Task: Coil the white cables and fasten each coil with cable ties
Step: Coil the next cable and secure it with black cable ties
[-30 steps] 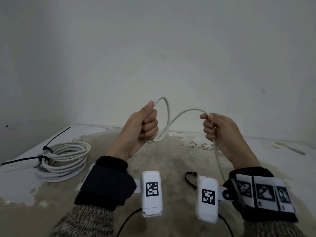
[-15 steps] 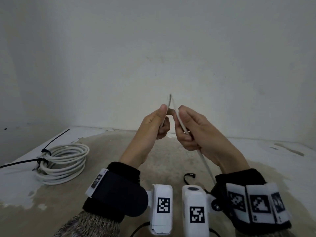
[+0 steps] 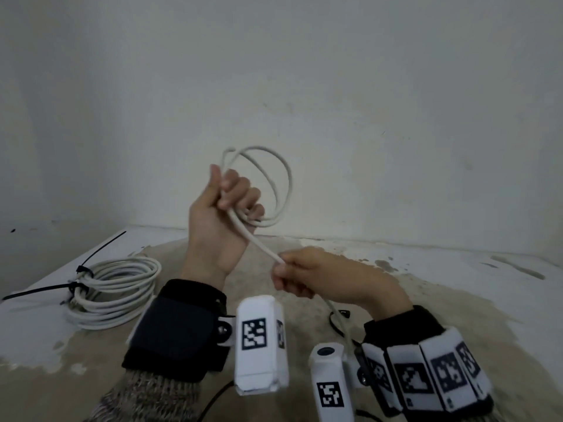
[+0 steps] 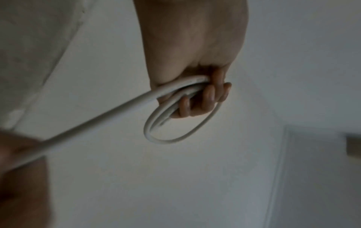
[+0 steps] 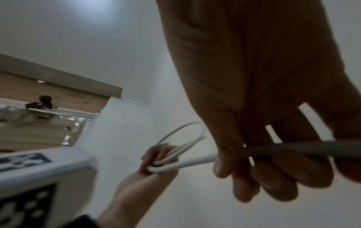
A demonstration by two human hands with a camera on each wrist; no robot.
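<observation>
The left hand (image 3: 224, 214) is clenching two loops of one thin white round cable (image 3: 275, 190), held raised. Just below and right of it, the right hand (image 3: 316, 274) is pinching the same cable's straight run. Well left of the left hand, one finished white cable coil (image 3: 115, 292) is lying bound with two black plastic cable ties (image 3: 82, 271).

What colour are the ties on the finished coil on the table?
Black. The ties on the white coil show best in the head view.
</observation>
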